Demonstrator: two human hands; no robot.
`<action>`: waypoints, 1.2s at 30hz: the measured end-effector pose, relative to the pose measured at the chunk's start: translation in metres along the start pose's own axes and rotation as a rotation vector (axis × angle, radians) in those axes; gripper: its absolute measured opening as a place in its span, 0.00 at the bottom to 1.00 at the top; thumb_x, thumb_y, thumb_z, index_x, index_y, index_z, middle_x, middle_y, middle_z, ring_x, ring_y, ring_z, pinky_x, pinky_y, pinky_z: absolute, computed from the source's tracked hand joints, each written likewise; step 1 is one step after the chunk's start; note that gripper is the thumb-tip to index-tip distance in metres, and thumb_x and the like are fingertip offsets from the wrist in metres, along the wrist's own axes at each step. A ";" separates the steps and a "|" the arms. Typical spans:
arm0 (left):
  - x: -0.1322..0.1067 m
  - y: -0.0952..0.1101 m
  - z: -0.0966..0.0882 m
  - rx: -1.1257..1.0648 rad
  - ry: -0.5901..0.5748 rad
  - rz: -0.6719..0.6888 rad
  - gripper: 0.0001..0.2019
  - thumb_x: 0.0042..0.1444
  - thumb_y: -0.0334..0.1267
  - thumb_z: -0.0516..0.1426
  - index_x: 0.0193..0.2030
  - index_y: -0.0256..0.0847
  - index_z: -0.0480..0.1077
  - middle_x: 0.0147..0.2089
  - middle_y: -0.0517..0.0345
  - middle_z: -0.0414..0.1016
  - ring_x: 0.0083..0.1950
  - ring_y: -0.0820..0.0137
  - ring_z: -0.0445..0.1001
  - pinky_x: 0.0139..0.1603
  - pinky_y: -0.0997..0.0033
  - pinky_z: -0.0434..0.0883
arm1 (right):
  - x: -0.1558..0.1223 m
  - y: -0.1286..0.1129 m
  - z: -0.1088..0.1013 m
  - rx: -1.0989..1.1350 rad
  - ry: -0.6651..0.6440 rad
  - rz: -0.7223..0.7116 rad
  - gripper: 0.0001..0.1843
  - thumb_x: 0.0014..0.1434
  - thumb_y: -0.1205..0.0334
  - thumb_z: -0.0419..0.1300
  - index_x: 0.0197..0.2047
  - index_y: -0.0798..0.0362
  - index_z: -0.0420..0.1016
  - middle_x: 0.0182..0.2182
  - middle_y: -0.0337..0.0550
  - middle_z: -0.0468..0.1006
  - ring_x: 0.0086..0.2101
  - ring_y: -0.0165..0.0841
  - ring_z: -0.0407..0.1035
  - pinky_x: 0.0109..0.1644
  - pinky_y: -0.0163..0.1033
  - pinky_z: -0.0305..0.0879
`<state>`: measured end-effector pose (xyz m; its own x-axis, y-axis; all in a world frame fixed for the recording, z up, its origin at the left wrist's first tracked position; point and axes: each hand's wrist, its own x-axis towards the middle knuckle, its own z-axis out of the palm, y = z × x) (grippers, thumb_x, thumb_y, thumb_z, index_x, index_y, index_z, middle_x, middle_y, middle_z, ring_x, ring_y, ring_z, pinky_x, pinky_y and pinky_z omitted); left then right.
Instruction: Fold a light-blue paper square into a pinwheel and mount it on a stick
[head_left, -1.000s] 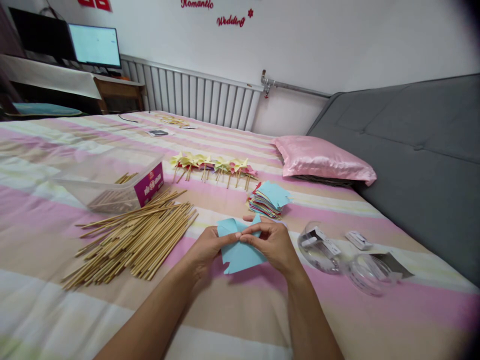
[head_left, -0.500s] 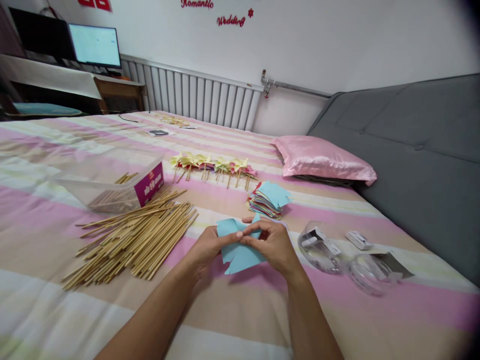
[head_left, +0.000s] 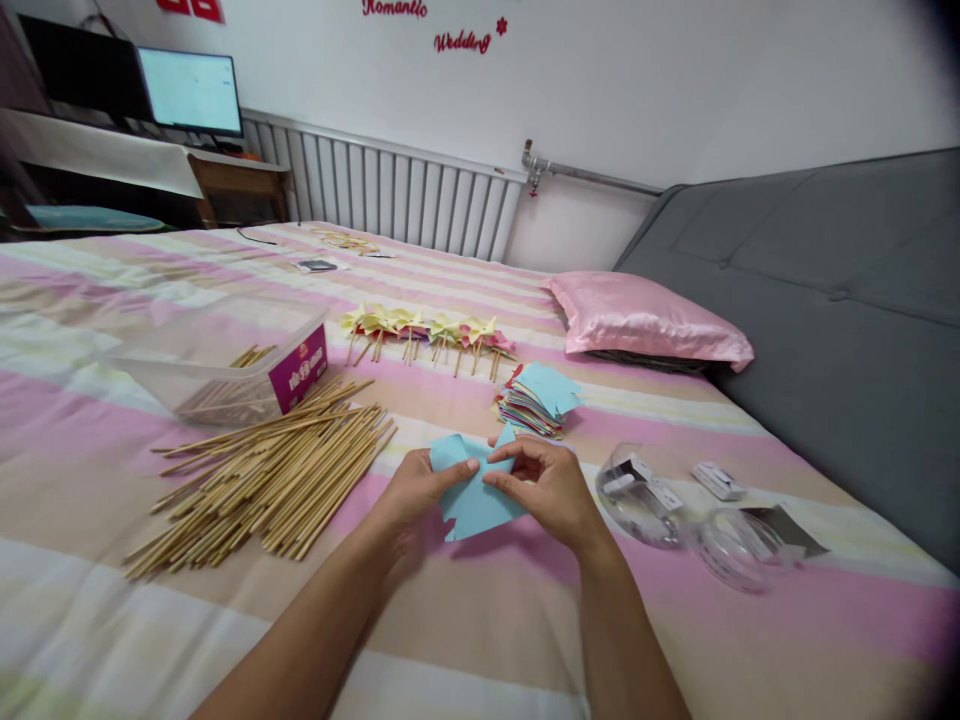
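Note:
Both my hands hold one light blue sheet of cut paper (head_left: 480, 507) above the bed, its corners partly folded up and slit. My left hand (head_left: 415, 490) grips the left side, thumb on top and fingers hidden beneath. On the right side, my right hand (head_left: 551, 490) pinches the paper between thumb and fingers. Just beyond them lies a stack of coloured cut paper (head_left: 531, 408) with a blue sheet on top. Finished paper pinwheels on sticks (head_left: 442, 332) lie in a row farther back.
Many thin wooden sticks (head_left: 277, 490) lie at left, beside a clear plastic box (head_left: 217, 350) holding more. To the right are a round clear container (head_left: 637, 500), a clear lid (head_left: 739, 550) and a small white box (head_left: 718, 480). A pink pillow (head_left: 652, 315) rests by the grey headboard (head_left: 817, 280).
My right fingers have drawn slightly apart from my left thumb, baring more of the paper's middle. The sheet has shifted a little to the left. Everything else stays in place.

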<state>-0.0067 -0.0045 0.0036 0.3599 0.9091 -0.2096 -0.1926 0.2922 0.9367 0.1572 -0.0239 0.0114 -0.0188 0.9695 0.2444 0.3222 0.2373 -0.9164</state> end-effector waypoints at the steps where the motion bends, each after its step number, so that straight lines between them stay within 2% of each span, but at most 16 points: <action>1: 0.000 0.000 0.000 0.001 -0.003 0.014 0.17 0.40 0.47 0.66 0.28 0.34 0.73 0.17 0.61 0.68 0.17 0.77 0.62 0.19 0.78 0.58 | 0.000 0.000 -0.001 -0.006 0.001 0.005 0.10 0.46 0.58 0.67 0.32 0.54 0.78 0.32 0.45 0.78 0.28 0.31 0.71 0.29 0.34 0.66; 3: 0.000 0.001 0.001 -0.002 -0.010 0.031 0.16 0.40 0.47 0.66 0.26 0.34 0.73 0.17 0.61 0.67 0.16 0.78 0.61 0.19 0.78 0.57 | 0.000 -0.001 -0.003 -0.014 0.002 0.020 0.09 0.48 0.59 0.65 0.32 0.55 0.77 0.25 0.42 0.77 0.26 0.30 0.70 0.27 0.33 0.64; 5: 0.001 0.001 0.001 -0.006 -0.017 0.039 0.16 0.40 0.46 0.66 0.25 0.34 0.73 0.17 0.62 0.66 0.16 0.78 0.61 0.19 0.78 0.57 | 0.000 -0.002 -0.003 -0.018 -0.005 0.029 0.09 0.49 0.58 0.65 0.30 0.55 0.76 0.23 0.40 0.75 0.24 0.29 0.69 0.26 0.32 0.63; 10: 0.002 0.000 0.000 -0.027 -0.053 0.064 0.16 0.40 0.47 0.66 0.26 0.34 0.74 0.18 0.61 0.67 0.17 0.78 0.61 0.19 0.77 0.57 | -0.001 0.000 -0.002 -0.050 -0.011 0.026 0.08 0.50 0.58 0.63 0.28 0.55 0.76 0.24 0.42 0.76 0.25 0.30 0.68 0.27 0.33 0.63; 19: 0.001 -0.001 0.000 -0.023 -0.050 0.056 0.14 0.40 0.44 0.66 0.26 0.34 0.74 0.18 0.61 0.67 0.18 0.77 0.61 0.22 0.76 0.59 | -0.001 0.000 -0.001 -0.103 -0.007 0.004 0.07 0.50 0.59 0.63 0.26 0.54 0.76 0.24 0.42 0.77 0.25 0.31 0.69 0.27 0.33 0.64; 27: 0.001 -0.002 0.001 -0.015 -0.058 0.057 0.15 0.41 0.46 0.65 0.25 0.34 0.73 0.18 0.61 0.66 0.17 0.77 0.61 0.20 0.76 0.58 | 0.000 0.001 0.001 -0.121 0.008 0.022 0.08 0.49 0.58 0.63 0.26 0.54 0.74 0.22 0.41 0.76 0.22 0.29 0.66 0.24 0.32 0.60; 30: 0.003 -0.004 -0.001 0.006 -0.063 0.060 0.17 0.39 0.48 0.66 0.26 0.34 0.73 0.17 0.61 0.65 0.17 0.76 0.61 0.18 0.76 0.56 | 0.000 0.001 0.002 -0.153 0.027 0.013 0.08 0.49 0.59 0.63 0.25 0.54 0.74 0.21 0.40 0.75 0.21 0.29 0.65 0.23 0.32 0.59; 36: 0.007 -0.007 -0.004 0.028 -0.028 0.066 0.19 0.35 0.48 0.68 0.26 0.33 0.74 0.21 0.58 0.69 0.20 0.76 0.63 0.22 0.76 0.59 | -0.001 -0.003 0.003 -0.192 0.050 -0.003 0.07 0.48 0.60 0.63 0.24 0.54 0.74 0.20 0.40 0.74 0.21 0.29 0.64 0.23 0.33 0.59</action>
<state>-0.0062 0.0004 -0.0058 0.3730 0.9174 -0.1391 -0.1915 0.2228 0.9559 0.1535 -0.0249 0.0129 0.0259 0.9634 0.2670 0.4966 0.2194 -0.8398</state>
